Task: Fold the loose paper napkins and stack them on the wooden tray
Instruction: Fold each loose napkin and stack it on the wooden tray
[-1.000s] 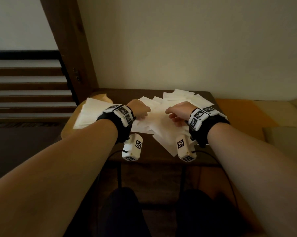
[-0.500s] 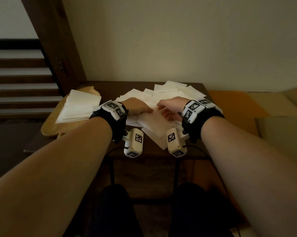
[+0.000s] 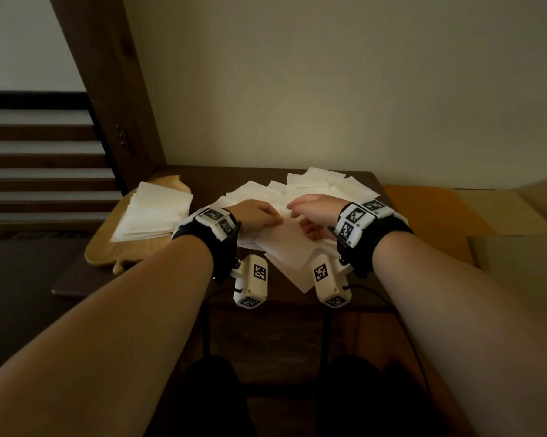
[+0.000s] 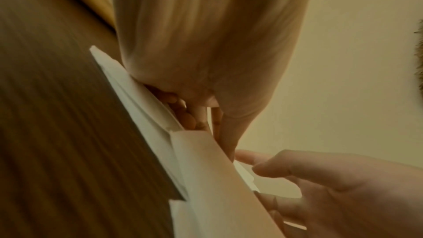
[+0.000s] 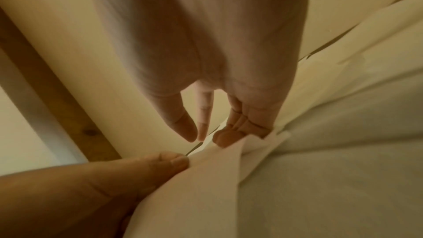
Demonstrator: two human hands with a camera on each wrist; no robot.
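A wooden tray (image 3: 102,250) lies at the table's left end and carries a stack of folded white napkins (image 3: 154,212). Loose napkins (image 3: 316,184) spread over the middle and back of the table. My left hand (image 3: 259,216) and right hand (image 3: 310,212) meet over one napkin (image 3: 284,244) on top of the pile. In the left wrist view my left hand (image 4: 194,118) pinches that napkin's (image 4: 206,169) edge with curled fingers. In the right wrist view my right hand (image 5: 206,137) curls its lower fingers onto the napkin (image 5: 206,187), thumb and forefinger close together just above it.
The small dark table (image 3: 77,282) stands against a pale wall. A dark wooden post (image 3: 108,89) and stairs (image 3: 39,171) are to the left. An orange and beige surface (image 3: 423,209) adjoins the table on the right. My legs show below its front edge.
Both hands have drawn closer together over the top napkin, and its near part has lifted off the pile. The view has shifted a little to the left.
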